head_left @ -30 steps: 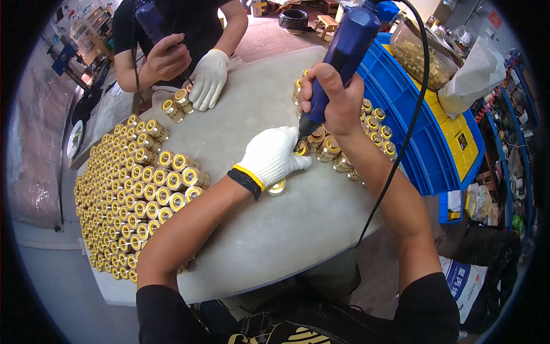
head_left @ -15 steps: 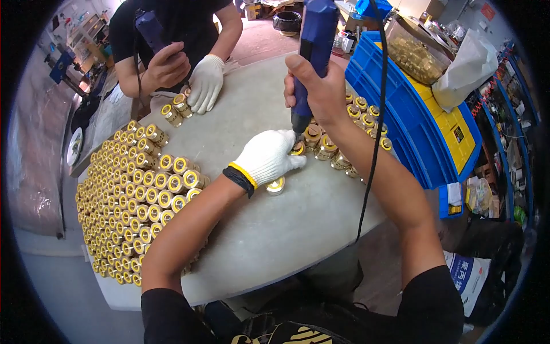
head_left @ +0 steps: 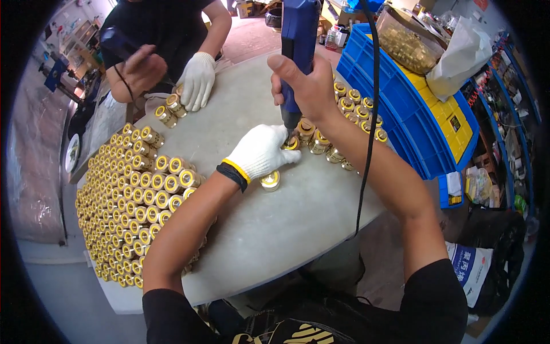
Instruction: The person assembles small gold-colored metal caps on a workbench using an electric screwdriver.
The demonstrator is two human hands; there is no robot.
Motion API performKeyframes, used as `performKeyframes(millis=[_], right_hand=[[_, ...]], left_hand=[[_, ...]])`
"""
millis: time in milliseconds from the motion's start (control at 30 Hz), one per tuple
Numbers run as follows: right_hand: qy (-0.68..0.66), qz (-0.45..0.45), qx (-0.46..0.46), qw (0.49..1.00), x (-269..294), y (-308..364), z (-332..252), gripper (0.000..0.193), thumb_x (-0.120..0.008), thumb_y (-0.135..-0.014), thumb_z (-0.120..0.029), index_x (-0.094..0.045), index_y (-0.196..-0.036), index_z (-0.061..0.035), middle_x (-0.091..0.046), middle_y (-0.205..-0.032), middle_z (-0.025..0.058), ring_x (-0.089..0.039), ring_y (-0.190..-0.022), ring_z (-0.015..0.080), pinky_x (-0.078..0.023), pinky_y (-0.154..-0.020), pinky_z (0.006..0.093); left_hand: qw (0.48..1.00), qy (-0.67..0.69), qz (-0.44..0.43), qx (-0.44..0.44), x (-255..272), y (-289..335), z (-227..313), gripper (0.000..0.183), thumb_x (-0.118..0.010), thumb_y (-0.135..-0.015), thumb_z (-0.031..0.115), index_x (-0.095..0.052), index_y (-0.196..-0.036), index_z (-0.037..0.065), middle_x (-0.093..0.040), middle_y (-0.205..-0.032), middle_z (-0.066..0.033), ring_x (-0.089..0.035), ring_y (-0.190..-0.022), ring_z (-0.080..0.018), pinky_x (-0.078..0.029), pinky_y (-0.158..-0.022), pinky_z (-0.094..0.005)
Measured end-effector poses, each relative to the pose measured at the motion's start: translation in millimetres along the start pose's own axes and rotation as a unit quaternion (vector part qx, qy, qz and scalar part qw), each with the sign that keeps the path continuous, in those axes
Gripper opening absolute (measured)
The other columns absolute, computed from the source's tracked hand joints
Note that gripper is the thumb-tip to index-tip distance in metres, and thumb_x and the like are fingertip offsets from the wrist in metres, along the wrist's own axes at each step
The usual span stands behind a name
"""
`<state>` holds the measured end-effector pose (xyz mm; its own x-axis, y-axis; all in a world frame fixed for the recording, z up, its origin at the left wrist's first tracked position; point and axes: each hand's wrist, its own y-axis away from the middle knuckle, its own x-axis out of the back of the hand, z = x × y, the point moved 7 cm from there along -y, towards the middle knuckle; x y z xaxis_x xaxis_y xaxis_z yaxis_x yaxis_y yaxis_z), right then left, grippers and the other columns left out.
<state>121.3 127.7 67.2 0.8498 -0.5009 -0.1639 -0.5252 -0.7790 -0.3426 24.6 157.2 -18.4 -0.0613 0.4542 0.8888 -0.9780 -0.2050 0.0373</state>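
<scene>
My right hand [head_left: 309,86], bare, is wrapped round an upright blue electric screwdriver [head_left: 298,34]. Its tip points down into the top of a brass-coloured cylindrical fitting [head_left: 293,143] with a yellow ring. My left hand [head_left: 258,152], in a white knit glove with a yellow cuff, grips that fitting against the tabletop with thumb and fingers. A single fitting [head_left: 270,182] stands just below the glove. Directly right of the held one are more fittings [head_left: 319,143], partly hidden by my right forearm. Where the tip meets the fitting is too small to make out.
Rows of similar fittings [head_left: 134,200] cover the left of the grey table [head_left: 246,229]. Across it a person's gloved hand [head_left: 197,80] rests by several fittings; their other hand [head_left: 143,69] holds a dark tool. A black cord [head_left: 369,143] hangs past my right forearm. Blue crates [head_left: 389,109] stand at right.
The view has shifted slightly, so most things sit a little further left. My hands keep the same hold on screwdriver and fitting. The other person's tool hand has moved left and blurred.
</scene>
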Motion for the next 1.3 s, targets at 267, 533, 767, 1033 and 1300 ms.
performKeyframes(millis=[267, 533, 767, 1033, 1300], right_hand=[[0.031, -0.084, 0.253, 0.963, -10, 67, -12, 0.045, -0.088, -0.076, -0.021, -0.054, -0.1, -0.0036, -0.063, -0.078, 0.006, -0.06, -0.066, 0.0126, -0.048, -0.06, 0.0253], [0.111, -0.075, 0.167, 0.977, -3, 48, -16, 0.03, -0.079, -0.081, -0.015, -0.057, -0.097, -0.0024, -0.063, -0.075, 0.0065, -0.06, -0.063, 0.0132, -0.049, -0.059, 0.0269], [-0.009, -0.061, 0.057, 0.996, -1, 31, -3, 0.025, -0.072, -0.087, -0.02, -0.059, -0.091, -0.0001, -0.062, -0.069, 0.0071, -0.059, -0.057, 0.0134, -0.05, -0.055, 0.0287], [-0.025, -0.055, 0.037, 0.998, -2, 25, 0, 0.023, -0.07, -0.09, -0.021, -0.058, -0.09, -0.0012, -0.061, -0.068, 0.0077, -0.059, -0.055, 0.014, -0.051, -0.054, 0.0298], [0.023, 0.074, 0.048, 0.996, 6, 31, -1, 0.02, -0.073, -0.09, -0.018, -0.063, -0.093, -0.0006, -0.062, -0.066, 0.0061, -0.059, -0.054, 0.0127, -0.048, -0.053, 0.0273]], left_hand=[[0.958, 0.21, 0.137, -0.14, -24, -6, -28, 0.038, -0.073, -0.082, 0.04, -0.068, -0.091, 0.003, -0.069, -0.084, -0.0241, -0.066, -0.081, -0.0437, -0.052, -0.074, -0.0482], [0.977, 0.083, 0.154, -0.126, -8, -3, -8, 0.039, -0.074, -0.08, 0.037, -0.068, -0.084, -0.002, -0.066, -0.078, -0.0255, -0.067, -0.076, -0.0424, -0.053, -0.071, -0.0491], [0.999, 0.012, 0.021, -0.031, 1, 1, 0, 0.045, -0.075, -0.084, 0.042, -0.066, -0.087, -0.002, -0.065, -0.074, -0.0238, -0.066, -0.071, -0.0403, -0.052, -0.068, -0.0469], [0.998, 0.042, 0.034, -0.036, 3, 1, 1, 0.042, -0.075, -0.082, 0.04, -0.065, -0.092, 0.0, -0.066, -0.077, -0.0237, -0.066, -0.073, -0.0416, -0.053, -0.069, -0.0482], [0.998, 0.022, 0.046, -0.032, -3, -2, 0, 0.038, -0.074, -0.082, 0.038, -0.067, -0.092, 0.002, -0.066, -0.078, -0.0235, -0.067, -0.075, -0.0418, -0.053, -0.07, -0.0481]])
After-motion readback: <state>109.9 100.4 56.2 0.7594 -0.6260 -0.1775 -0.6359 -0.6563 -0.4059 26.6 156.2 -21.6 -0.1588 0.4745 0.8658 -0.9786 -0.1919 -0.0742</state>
